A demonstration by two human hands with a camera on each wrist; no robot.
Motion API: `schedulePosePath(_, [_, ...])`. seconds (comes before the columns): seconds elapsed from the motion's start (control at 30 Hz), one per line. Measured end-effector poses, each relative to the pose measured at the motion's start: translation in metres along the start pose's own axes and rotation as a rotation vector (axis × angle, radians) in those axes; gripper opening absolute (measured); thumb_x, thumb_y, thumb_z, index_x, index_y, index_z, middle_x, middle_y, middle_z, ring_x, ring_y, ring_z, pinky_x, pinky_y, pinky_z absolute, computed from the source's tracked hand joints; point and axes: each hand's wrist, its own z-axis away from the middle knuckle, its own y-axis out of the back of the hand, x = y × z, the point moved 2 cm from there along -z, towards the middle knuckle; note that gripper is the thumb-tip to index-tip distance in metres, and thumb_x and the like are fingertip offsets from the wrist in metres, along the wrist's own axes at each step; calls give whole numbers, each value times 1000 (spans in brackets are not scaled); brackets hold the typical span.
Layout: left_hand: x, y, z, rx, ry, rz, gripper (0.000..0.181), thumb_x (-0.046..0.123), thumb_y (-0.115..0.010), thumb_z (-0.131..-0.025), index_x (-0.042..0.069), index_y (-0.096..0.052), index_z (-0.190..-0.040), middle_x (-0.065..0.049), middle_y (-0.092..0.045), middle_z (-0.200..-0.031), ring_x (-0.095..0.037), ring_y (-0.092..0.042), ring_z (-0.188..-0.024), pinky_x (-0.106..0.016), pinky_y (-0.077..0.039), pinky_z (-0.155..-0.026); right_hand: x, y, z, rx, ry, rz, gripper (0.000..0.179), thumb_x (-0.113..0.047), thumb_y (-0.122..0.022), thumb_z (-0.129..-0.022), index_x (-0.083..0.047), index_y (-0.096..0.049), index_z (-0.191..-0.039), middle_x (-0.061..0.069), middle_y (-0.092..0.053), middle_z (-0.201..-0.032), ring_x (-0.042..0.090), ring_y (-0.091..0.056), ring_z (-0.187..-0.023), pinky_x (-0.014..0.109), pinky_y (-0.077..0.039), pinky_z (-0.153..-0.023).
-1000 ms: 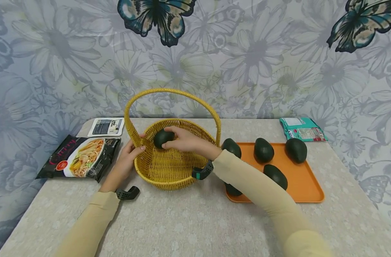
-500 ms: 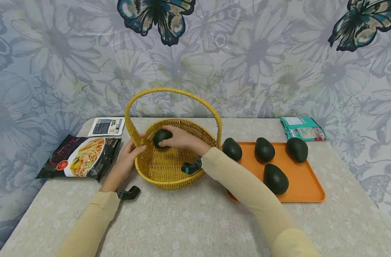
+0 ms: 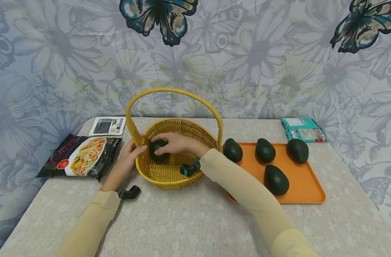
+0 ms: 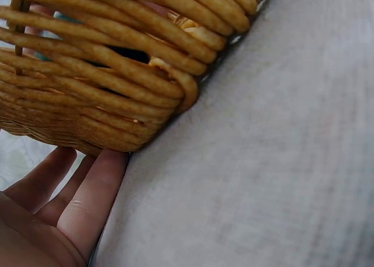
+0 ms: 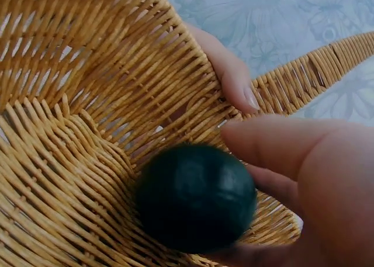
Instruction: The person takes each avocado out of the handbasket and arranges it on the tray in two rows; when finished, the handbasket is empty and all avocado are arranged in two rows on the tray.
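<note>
A yellow wicker basket (image 3: 174, 184) with a tall arched handle stands at the middle of the table. My left hand (image 3: 126, 160) grips its left side at the foot of the handle, thumb over the rim; in the left wrist view the fingers (image 4: 93, 203) press against the woven outside wall. Inside the basket, my right hand (image 3: 177, 143) has its thumb and fingers round a dark green avocado (image 3: 157, 152). The right wrist view shows this avocado (image 5: 196, 197) low against the wicker, with the left thumb (image 5: 236, 86) over the rim behind it.
To the right lies an orange tray (image 3: 306, 187) with several avocados (image 3: 276, 180), partly hidden by the right sleeve. A teal packet (image 3: 304, 130) is behind it. On the left are a black noodle packet (image 3: 83, 157) and a white flat pack (image 3: 107, 126).
My right hand has carried the avocado slightly left, then lower and nearer in the basket. The right forearm has shifted left, uncovering more of the tray's avocados. The left hand keeps its grip.
</note>
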Motion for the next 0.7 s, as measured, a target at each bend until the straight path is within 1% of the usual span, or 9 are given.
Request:
schedulePosePath(0.1, [0,-1,0,0,-8,6,50,26,-50,-108,17,-36,-155,-17,-38,-152,-4,-49,-122,-15,-49,-91,-2,-4,1,-67,24,44,52,-32,-67,-98,-24,-53,-148,3,-43,-160,27,-41,-148,42,-39,-116])
schedulePosePath(0.17, [-1,-1,0,-1,-11,14,50,24,-50,-108,17,-36,-155,-18,-37,-153,-4,-49,-122,-15,-49,-91,-3,-6,2,-80,33,78,50,-32,-68,-98,-25,-55,-146,2,-44,-159,26,-41,-147,41,-40,-116])
schedulePosePath(0.23, [-2,0,-1,-1,-9,12,50,25,-50,-108,17,-36,-155,-19,-36,-154,-4,-48,-123,-15,-49,-91,-4,-7,3,-76,35,105,49,-33,-68,-98,-26,-56,-144,2,-45,-158,25,-43,-146,40,-41,-113])
schedulePosePath(0.3, [-3,0,-1,-2,0,12,51,26,-50,-108,17,-35,-156,-19,-36,-154,-4,-49,-123,-15,-49,-91,-4,-8,3,-70,26,104,46,-34,-67,-98,-26,-57,-143,2,-46,-157,24,-45,-144,37,-45,-107])
schedulePosePath(0.37, [-4,0,-2,-3,9,11,51,27,-50,-108,17,-35,-156,-18,-36,-154,-4,-49,-122,-15,-49,-91,-4,-9,4,-72,12,83,45,-34,-66,-99,-26,-57,-142,4,-45,-157,24,-48,-139,37,-51,-97])
schedulePosePath(0.5, [-3,0,-1,-8,12,7,52,28,-49,-108,17,-34,-157,-18,-36,-154,-4,-49,-122,-15,-49,-91,-5,-10,6,-77,-11,27,44,-30,-65,-100,-26,-57,-142,7,-45,-156,23,-55,-124,34,-59,-77])
schedulePosePath(0.57, [-3,0,-2,-10,9,9,52,28,-49,-108,17,-34,-157,-18,-36,-155,-4,-49,-122,-16,-49,-92,-6,-10,7,-80,-13,19,45,-27,-66,-99,-26,-56,-143,7,-46,-154,20,-56,-119,33,-59,-74])
schedulePosePath(0.7, [-1,0,-2,-4,8,4,51,28,-49,-108,18,-35,-156,-17,-37,-153,-5,-49,-122,-16,-49,-91,-8,-11,8,-98,-7,21,49,-24,-69,-97,-29,-57,-145,5,-48,-152,18,-57,-112,32,-59,-75])
